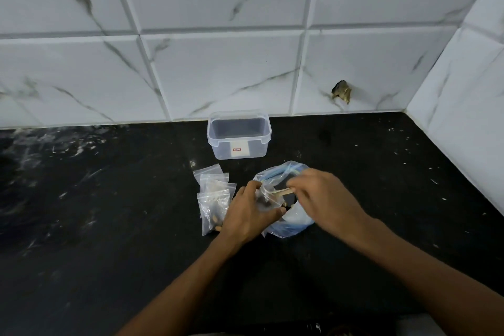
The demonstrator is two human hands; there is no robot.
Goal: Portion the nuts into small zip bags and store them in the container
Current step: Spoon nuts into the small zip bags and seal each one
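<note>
— White marble-look wall tiles (218, 71) back us, and a black countertop (109, 240) streaked with pale scuffs runs under our hands. Where do we have the small bag?

— We hold the small zip bag (266, 198) in the middle of the counter, over the open mouth of the large zip bag (289, 219). Our left hand (249, 215) has its fingers curled, thumb and fingertips pinching the small bag's left edge. Our right hand (324, 199) is curled too, its fingertips nipping the bag's top edge from the right side.

— Can we see the nuts?

— A few dark and tan bits show through the small bag's plastic, though blur keeps us from telling more. The large bag with its blue zip rim lies beneath, mostly hidden by our hands.

— And beside us?

— Just left of our left hand lies a loose pile of small filled bags (214, 196), overlapping one another, brown nuts visible in the nearest one. Behind them, near the wall, stands the clear plastic container (238, 135), lid off, a white label with a red mark on its front face. Well to the right, a chipped hole (341, 91) breaks one wall tile just above the counter
</note>
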